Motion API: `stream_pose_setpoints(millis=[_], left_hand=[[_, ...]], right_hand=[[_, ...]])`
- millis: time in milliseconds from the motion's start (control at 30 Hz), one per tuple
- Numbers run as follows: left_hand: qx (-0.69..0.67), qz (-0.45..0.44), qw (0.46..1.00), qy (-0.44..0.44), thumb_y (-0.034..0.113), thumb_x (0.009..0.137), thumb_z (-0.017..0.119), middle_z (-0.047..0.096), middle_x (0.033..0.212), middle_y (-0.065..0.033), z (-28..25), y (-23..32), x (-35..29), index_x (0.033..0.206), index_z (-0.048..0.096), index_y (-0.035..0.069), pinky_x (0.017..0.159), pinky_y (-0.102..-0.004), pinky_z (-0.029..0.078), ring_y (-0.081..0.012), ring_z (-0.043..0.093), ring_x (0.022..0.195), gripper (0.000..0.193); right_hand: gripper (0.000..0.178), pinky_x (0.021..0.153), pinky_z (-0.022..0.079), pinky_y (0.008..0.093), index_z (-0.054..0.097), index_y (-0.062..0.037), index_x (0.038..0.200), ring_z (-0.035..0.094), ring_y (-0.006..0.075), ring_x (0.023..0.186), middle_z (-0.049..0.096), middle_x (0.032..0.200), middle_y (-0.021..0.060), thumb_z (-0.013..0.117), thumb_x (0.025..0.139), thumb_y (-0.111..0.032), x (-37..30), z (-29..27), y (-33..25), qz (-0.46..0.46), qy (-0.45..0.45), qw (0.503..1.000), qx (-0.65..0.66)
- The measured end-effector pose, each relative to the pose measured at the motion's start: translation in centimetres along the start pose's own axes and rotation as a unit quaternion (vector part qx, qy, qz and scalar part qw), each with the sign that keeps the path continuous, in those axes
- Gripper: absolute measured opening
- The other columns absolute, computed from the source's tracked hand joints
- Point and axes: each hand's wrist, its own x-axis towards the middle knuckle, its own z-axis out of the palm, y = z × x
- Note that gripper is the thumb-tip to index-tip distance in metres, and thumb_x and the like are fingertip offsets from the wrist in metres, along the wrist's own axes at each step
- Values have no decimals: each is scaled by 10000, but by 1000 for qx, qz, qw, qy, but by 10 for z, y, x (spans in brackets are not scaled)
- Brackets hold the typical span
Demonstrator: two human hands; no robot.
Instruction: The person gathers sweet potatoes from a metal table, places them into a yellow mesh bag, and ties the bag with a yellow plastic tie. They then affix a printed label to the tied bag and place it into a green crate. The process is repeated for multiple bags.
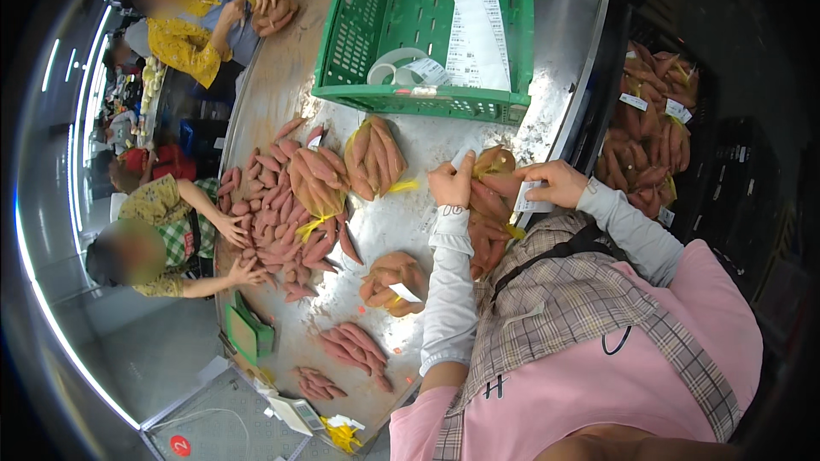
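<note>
My right hand [553, 183] pinches a white label [529, 197] against a yellow net bag of sweet potatoes [490, 198] at the table's near edge. Left of that bag, my left hand [450, 183] is closed, thumb up, with a small pale piece at its fingertips; I cannot make out what it is. Another netted bag [489, 243] lies against my apron, just below the first. Farther left stand two more netted bags, one [374, 158] with a yellow tie and one [317, 181] beside it. A labelled bag [395, 282] rests left of my left forearm.
A green plastic crate [342, 51] with long label strips [478, 26] stands at the table's far end. Loose sweet potatoes [278, 205] are heaped before a co-worker's hands [243, 271]; another person holds a bag [273, 14]. Labelled bags [645, 132] fill a dark crate at right.
</note>
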Motion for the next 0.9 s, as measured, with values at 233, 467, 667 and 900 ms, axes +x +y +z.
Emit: stream_pose_setpoints(millis=[233, 467, 667, 900], left_hand=[[-166, 113, 979, 20, 242, 850, 725, 705, 759, -96, 11, 2, 24, 927, 731, -46, 655, -288, 496, -105, 603, 677, 299], [-354, 15, 933, -66, 165, 906, 678, 711, 865, -45, 3, -13, 26, 1028, 717, -46, 650, -227, 486, -83, 600, 713, 247], [-424, -49, 889, -164, 160, 927, 650, 699, 909, -46, -5, -27, 46, 1084, 680, -50, 671, -226, 496, -101, 623, 744, 264], [-416, 79, 902, -87, 87, 897, 681, 697, 948, -46, -5, 12, 9, 1086, 646, -49, 682, -208, 490, -92, 631, 785, 236]], right_hand=[[290, 758, 512, 253, 660, 37, 1103, 632, 100, 866, 701, 965, 50, 696, 867, -127, 74, -3, -22, -8, 42, 959, 279], [244, 703, 496, 233, 703, -5, 998, 632, 85, 796, 710, 896, 48, 751, 831, -176, 117, 28, -5, 85, 61, 957, 272], [290, 733, 490, 272, 702, -7, 993, 637, 123, 807, 707, 893, 51, 754, 814, -229, 126, 29, -5, 64, 91, 985, 133], [322, 852, 479, 277, 628, -9, 1121, 624, 135, 946, 677, 1028, 68, 692, 844, -159, 111, 25, -5, 42, 100, 975, 196]])
